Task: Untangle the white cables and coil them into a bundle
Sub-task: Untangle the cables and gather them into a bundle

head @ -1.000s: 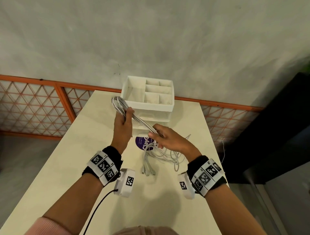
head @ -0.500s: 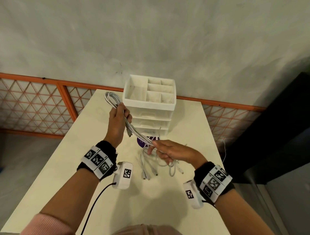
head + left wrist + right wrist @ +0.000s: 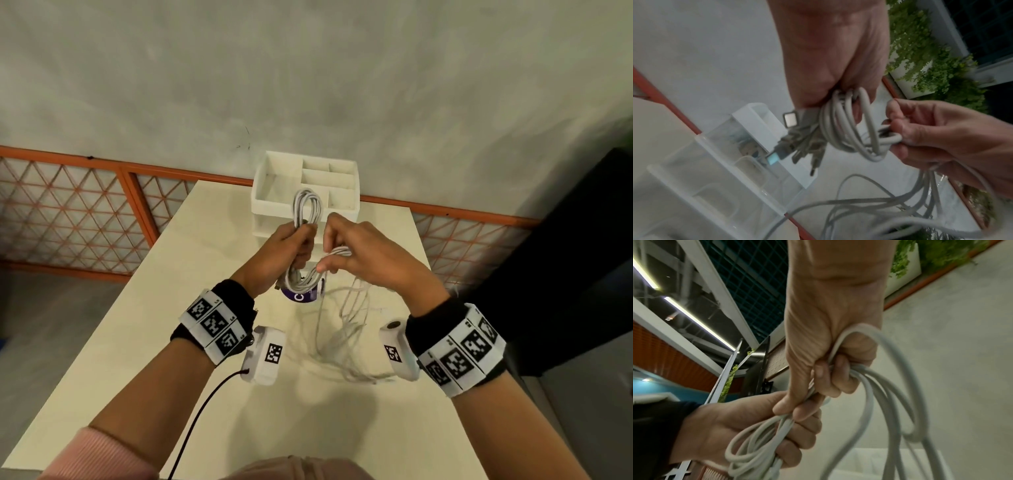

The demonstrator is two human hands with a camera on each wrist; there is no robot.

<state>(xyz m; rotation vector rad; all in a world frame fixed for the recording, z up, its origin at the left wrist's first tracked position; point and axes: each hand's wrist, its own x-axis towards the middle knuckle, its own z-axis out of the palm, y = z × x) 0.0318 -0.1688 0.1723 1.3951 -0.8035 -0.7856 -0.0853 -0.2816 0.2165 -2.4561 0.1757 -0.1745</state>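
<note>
My left hand (image 3: pixel 299 241) grips a coil of white cables (image 3: pixel 306 205) above the cream table (image 3: pixel 137 325), and the coil's loop sticks up past the fingers. In the left wrist view, several USB plugs (image 3: pixel 793 139) poke out below the coil (image 3: pixel 846 129). My right hand (image 3: pixel 334 257) is right beside the left and pinches the same cable bunch (image 3: pixel 339 253). Loose strands (image 3: pixel 342 329) hang from it down to the table. In the right wrist view, the right hand's fingers (image 3: pixel 838 378) curl round several strands (image 3: pixel 879 394), and the left hand (image 3: pixel 748 423) is just below.
A white desk organizer (image 3: pixel 270 192) with open compartments and drawers stands at the table's far edge, directly behind the hands. A purple round object (image 3: pixel 297 296) lies under the hands. An orange lattice railing (image 3: pixel 68 212) runs behind the table. A black cord (image 3: pixel 202 411) trails from my left wrist.
My left hand has brought the coil rightward in front of the organizer. My right hand has risen from the table to meet it, lifting another loop and the loose strands.
</note>
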